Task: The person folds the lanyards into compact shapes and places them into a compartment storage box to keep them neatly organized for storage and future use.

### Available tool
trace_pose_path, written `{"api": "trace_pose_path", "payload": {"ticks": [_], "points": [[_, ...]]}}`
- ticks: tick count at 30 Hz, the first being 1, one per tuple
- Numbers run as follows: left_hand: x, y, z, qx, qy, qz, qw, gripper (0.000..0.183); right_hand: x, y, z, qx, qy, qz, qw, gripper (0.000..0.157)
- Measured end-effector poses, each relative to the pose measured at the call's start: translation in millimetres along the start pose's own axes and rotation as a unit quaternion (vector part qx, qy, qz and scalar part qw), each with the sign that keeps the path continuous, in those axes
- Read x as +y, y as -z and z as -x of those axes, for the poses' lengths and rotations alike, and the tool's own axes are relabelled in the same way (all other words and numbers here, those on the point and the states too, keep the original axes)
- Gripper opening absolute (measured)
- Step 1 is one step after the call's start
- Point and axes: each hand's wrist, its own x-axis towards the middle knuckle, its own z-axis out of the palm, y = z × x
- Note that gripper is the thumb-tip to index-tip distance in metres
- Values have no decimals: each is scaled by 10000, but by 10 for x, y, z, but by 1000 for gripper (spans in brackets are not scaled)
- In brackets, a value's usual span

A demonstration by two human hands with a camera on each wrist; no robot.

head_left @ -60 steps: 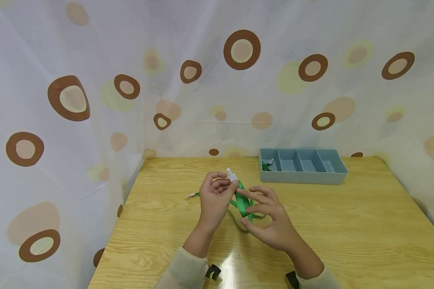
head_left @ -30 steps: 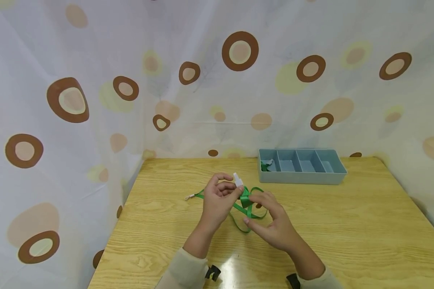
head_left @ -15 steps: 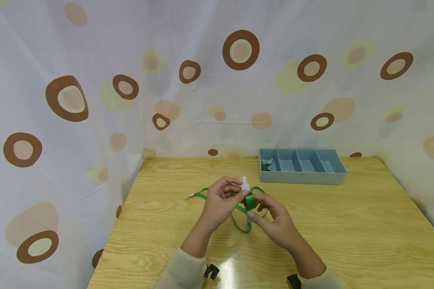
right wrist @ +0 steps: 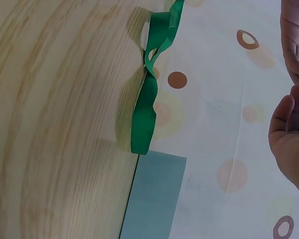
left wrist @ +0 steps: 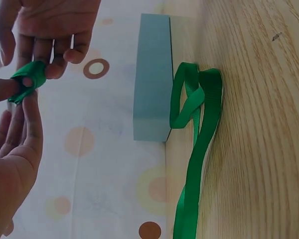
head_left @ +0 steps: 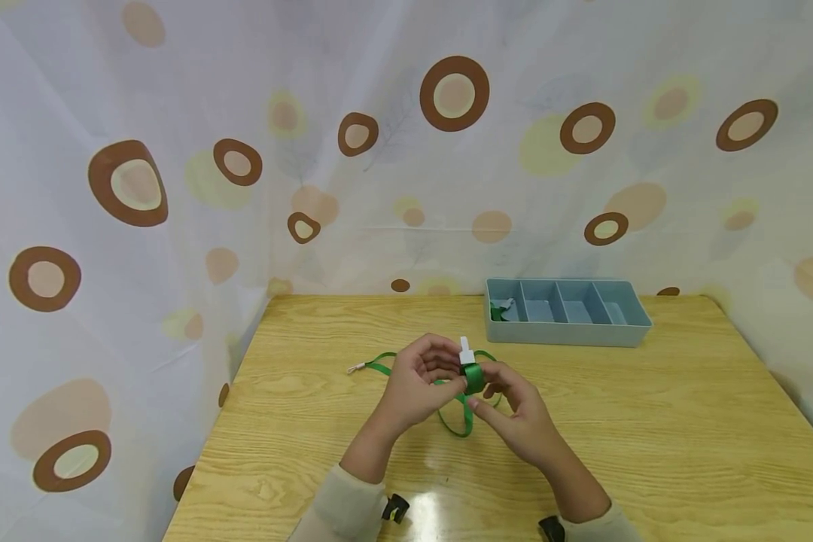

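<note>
In the head view my left hand (head_left: 412,388) pinches a rolled-up green lanyard (head_left: 473,378), its thumb against the band. A white plastic buckle (head_left: 467,355) stands up from the top of the roll. From the right, my right hand (head_left: 523,418) touches the roll with its fingertips; the thumb looks apart from it in the left wrist view. Beneath the hands, a green ribbon (left wrist: 194,169) lies in loose loops on the table. Its left end carries a small white-and-metal clip (head_left: 355,368). Whether ribbon and roll are joined is hidden.
A blue-grey tray (head_left: 569,333) with a row of compartments stands at the table's back right. Something green (head_left: 497,312) with a white part lies in its leftmost compartment. Behind the wooden table (head_left: 616,444) hangs a patterned curtain (head_left: 379,181).
The long hanging green band has become a short, tight roll. My left hand has shifted right with the buckle, which now stands nearly upright. My right thumb has come closer to the roll.
</note>
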Motion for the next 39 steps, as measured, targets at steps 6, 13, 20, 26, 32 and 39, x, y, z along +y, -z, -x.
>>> {"api": "trace_pose_path", "payload": {"ticks": [6, 13, 20, 26, 32, 39], "points": [[-9, -18, 1, -6, 51, -167, 9998, 33, 0, 18, 16, 76, -315, 159, 9994, 30], [-34, -33, -3, -156, 73, -284, 9994, 30, -29, 37, 11, 316, -699, 5, 9971, 22], [-23, -48, 6, -144, 117, -337, 9993, 30, -46, 30, 1, 414, -829, -131, 9956, 20], [-10, -70, 14, -33, 160, -456, 9988, 29, -55, 41, 5, 450, -830, 174, 9954, 20], [-13, -108, 11, 150, 233, -528, 9982, 28, -71, 50, -4, 521, -911, 307, 9940, 12], [-12, -125, 14, 312, 170, -545, 9979, 30, -21, 43, 8, 829, -765, 322, 9931, 28]]}}
